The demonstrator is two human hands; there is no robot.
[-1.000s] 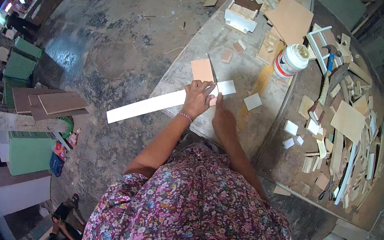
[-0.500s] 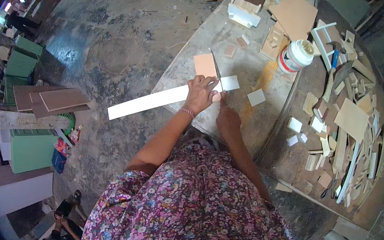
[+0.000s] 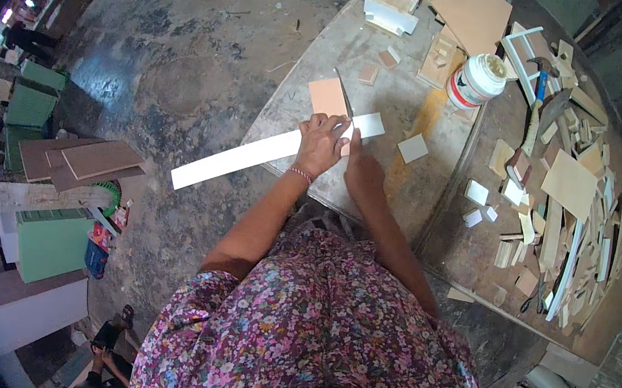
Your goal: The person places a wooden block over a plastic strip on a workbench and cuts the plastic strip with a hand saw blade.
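Note:
A peach square board [image 3: 328,96] lies over a long white strip [image 3: 231,157] that sticks out past the table's edge. My left hand [image 3: 321,144] presses on the pieces with bent fingers where they cross. A thin metal blade [image 3: 341,86] runs along the peach board's right side, its lower end in my right hand [image 3: 361,173], with fingers wrapped round it and the grip hidden. A small white square [image 3: 413,148] lies to the right on the worktable [image 3: 301,91].
At right are a glue tub [image 3: 477,81], a hammer [image 3: 541,91], a heap of wood offcuts [image 3: 546,225] and a small white wooden box [image 3: 390,12]. Green panels [image 3: 49,242] and brown boards [image 3: 99,162] stand at left. Another person's hands [image 3: 99,351] show at bottom left.
The whole view has shifted a little, so the table sits higher in the picture. My hands and the blade stay at about the same place on the pieces.

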